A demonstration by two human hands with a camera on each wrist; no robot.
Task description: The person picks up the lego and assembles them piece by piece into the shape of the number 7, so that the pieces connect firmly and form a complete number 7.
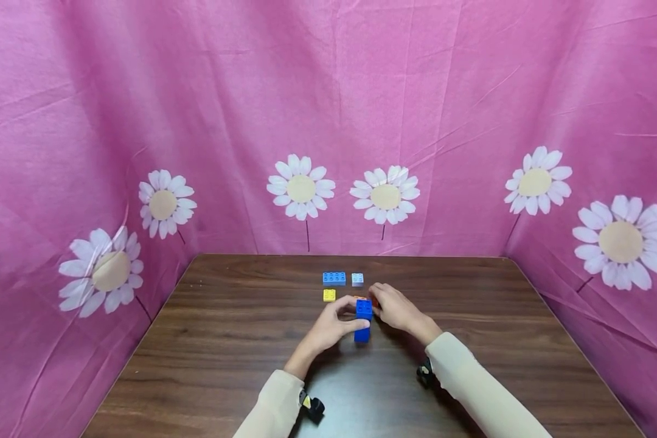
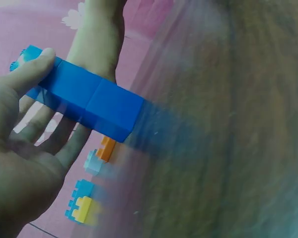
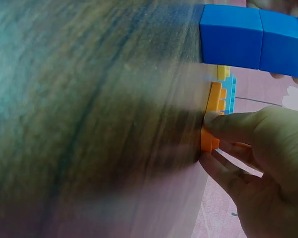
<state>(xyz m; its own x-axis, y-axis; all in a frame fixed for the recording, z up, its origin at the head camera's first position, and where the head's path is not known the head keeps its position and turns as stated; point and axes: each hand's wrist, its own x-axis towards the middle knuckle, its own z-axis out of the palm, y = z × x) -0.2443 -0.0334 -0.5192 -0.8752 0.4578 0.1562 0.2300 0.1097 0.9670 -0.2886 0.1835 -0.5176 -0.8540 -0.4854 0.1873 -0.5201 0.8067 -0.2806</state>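
Several dark blue toy building bricks form an upright stack [image 1: 363,322] on the table, studs on top. My left hand [image 1: 331,328] grips the stack near its top, thumb on the near side and fingers behind, as the left wrist view shows on the blue stack [image 2: 92,94]. Just right of it, my right hand [image 1: 398,309] pinches a long orange building brick [image 3: 213,94] low at the tabletop. In the right wrist view the thumb covers part of that brick. From the head, the blue stack and the right fingers hide most of the orange brick.
Beyond the hands lie a light blue long brick [image 1: 334,278], a pale blue small brick [image 1: 358,279] and a yellow small brick [image 1: 329,295]. They rest on a dark wooden table [image 1: 224,340]. Pink flowered cloth [image 1: 339,91] hangs behind and at both sides.
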